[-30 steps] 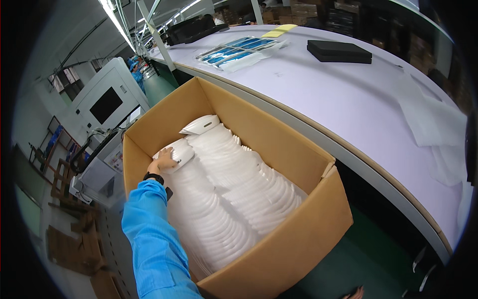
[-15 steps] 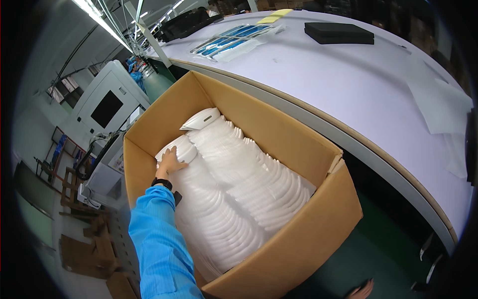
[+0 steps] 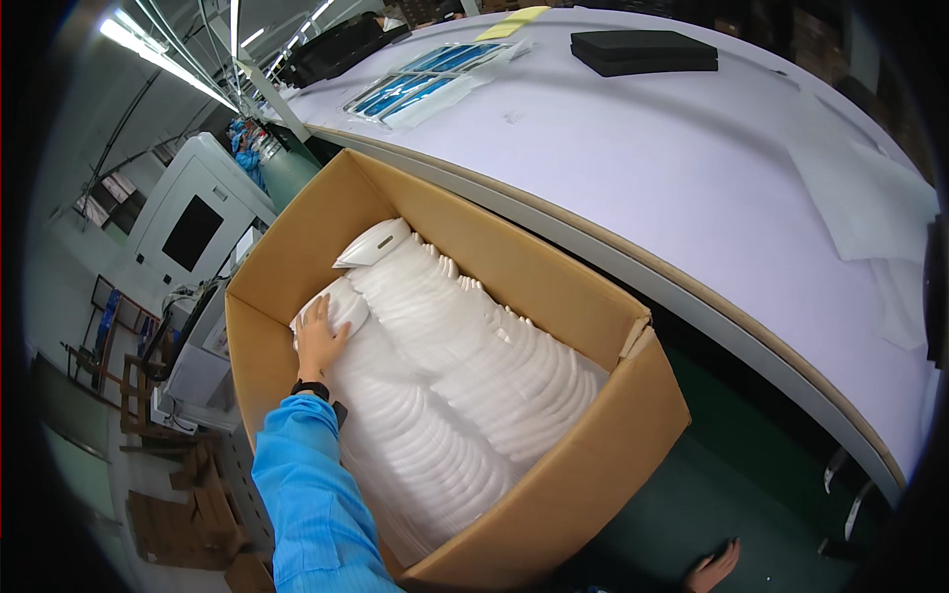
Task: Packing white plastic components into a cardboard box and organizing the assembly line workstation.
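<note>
My left hand (image 3: 320,338) lies on the far end of the left row of white foam-wrapped pieces (image 3: 430,445), its fingers spread over the end piece. These thin pieces stand packed in two overlapping rows inside a large open cardboard box (image 3: 554,519). At the head of the right row, a white piece with a small dark slot (image 3: 381,244) leans tilted. Low at the right edge of the picture, outside the box, my right hand (image 3: 714,569) hangs over the floor with fingers partly extended and nothing visible in it.
A long white worktable (image 3: 633,148) runs beyond the box, bearing a black foam block (image 3: 643,51), blue panels in clear wrap (image 3: 420,81), a yellow sheet (image 3: 512,23) and white sheets (image 3: 850,188). A white machine (image 3: 203,212) stands left, with flattened cardboard (image 3: 188,519) below it.
The view has shifted, so box and table sit slightly farther left. My left hand stays on the end piece with its fingers turned more upward. More of my right hand shows.
</note>
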`<action>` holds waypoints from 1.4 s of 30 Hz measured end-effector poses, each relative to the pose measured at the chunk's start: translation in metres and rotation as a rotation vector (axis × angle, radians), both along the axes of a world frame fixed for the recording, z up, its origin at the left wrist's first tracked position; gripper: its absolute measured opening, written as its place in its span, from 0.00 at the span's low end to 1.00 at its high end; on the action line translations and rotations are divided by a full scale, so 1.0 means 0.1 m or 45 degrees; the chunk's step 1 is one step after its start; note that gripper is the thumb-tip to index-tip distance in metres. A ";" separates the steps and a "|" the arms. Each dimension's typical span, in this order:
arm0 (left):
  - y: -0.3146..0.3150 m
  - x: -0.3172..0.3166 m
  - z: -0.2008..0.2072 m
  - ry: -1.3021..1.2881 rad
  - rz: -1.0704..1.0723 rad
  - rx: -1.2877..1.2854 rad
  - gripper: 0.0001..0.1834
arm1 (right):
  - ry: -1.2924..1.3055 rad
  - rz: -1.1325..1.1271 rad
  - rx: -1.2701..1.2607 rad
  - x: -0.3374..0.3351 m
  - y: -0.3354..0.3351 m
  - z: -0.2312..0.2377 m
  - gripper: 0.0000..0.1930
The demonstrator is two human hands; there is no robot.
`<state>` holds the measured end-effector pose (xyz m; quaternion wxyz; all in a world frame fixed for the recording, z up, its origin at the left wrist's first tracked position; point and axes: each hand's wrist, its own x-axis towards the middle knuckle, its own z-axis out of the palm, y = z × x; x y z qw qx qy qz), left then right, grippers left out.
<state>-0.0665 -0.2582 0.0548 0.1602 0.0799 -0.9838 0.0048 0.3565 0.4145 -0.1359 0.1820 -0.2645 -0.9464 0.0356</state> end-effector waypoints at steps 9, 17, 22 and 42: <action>0.35 -0.18 -0.18 -0.167 -0.226 -0.495 0.37 | -0.074 -0.151 -0.226 0.17 0.07 -0.24 0.25; 0.20 -0.21 -0.32 0.031 -0.045 -0.487 0.36 | -0.098 -0.141 -0.226 0.18 0.08 -0.32 0.26; 0.29 -0.13 -0.34 -0.183 0.024 -0.442 0.34 | -0.041 -0.172 -0.234 0.24 0.11 -0.35 0.25; 0.40 -0.80 0.55 0.564 -0.395 -0.308 0.18 | -0.039 -0.269 -0.327 0.32 0.16 -0.22 0.23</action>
